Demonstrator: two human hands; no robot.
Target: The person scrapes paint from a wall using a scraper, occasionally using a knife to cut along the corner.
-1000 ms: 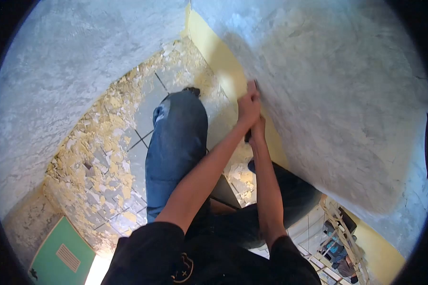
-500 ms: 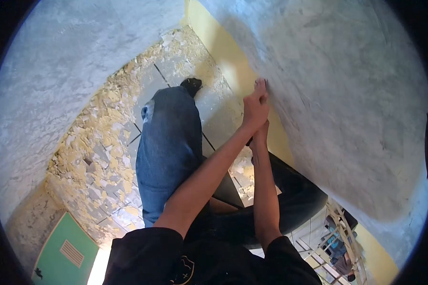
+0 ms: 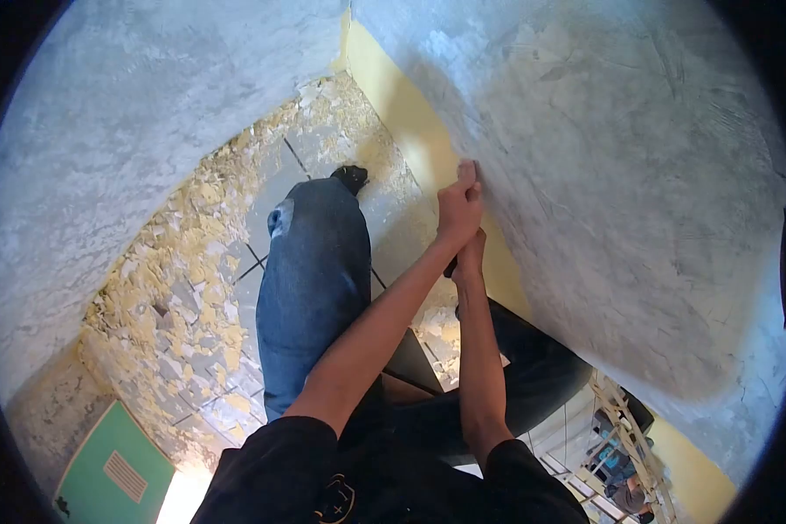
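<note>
My left hand [image 3: 458,212] is closed at the lower part of the wall on the right, its fingers up against the border between yellow paint and bare grey. Just behind it, my right hand [image 3: 471,255] is wrapped round the same tool. A short piece of its dark handle [image 3: 450,267] shows beside the right hand. It looks like a scraper, but my hands hide most of it and I cannot make out the blade. The yellow strip [image 3: 503,262] of wall runs below the grey wall surface [image 3: 637,201].
Yellow and white paint flakes [image 3: 179,297] litter the tiled floor, thickest along the left wall [image 3: 148,113]. My bent knee [image 3: 323,205] and dark shoe [image 3: 351,178] are near the corner. A green panel [image 3: 118,467] stands lower left. A wooden ladder [image 3: 633,441] and another person [image 3: 627,496] are lower right.
The view has tilted, so walls and floor sit lower in it. Both hands, still together on the tool, have moved slightly along the wall toward the corner.
</note>
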